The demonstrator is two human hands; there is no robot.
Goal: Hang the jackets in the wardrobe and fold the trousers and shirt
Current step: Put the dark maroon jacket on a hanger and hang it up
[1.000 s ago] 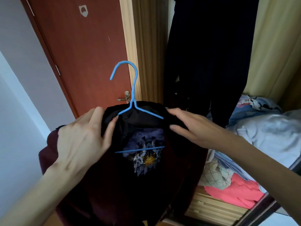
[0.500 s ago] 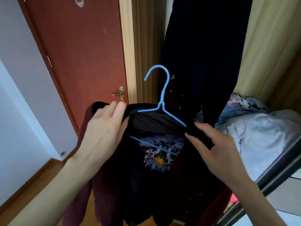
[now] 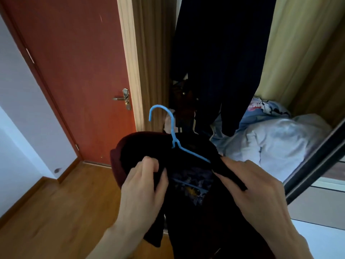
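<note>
Before a glossy red door [image 3: 78,71], both hands' grips pinch a soft dark jacket [image 3: 196,212] on a thin blue hanger [image 3: 174,139].

Matt dark cloth jacket [image 3: 188,212], smooth glossy blue plastic hanger [image 3: 172,135], shiny metal door handle [image 3: 124,98], satin painted wooden door [image 3: 74,71], polished wood floor [image 3: 56,212], soft crumpled bedding [image 3: 270,143]

Dark hanging garment [image 3: 220,58] fills wardrobe opening (centre).

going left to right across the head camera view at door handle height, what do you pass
White wall → red-brown wooden door → silver metal door handle → pale wooden door frame → dark navy hanging garment → yellowish wardrobe panel.
</note>
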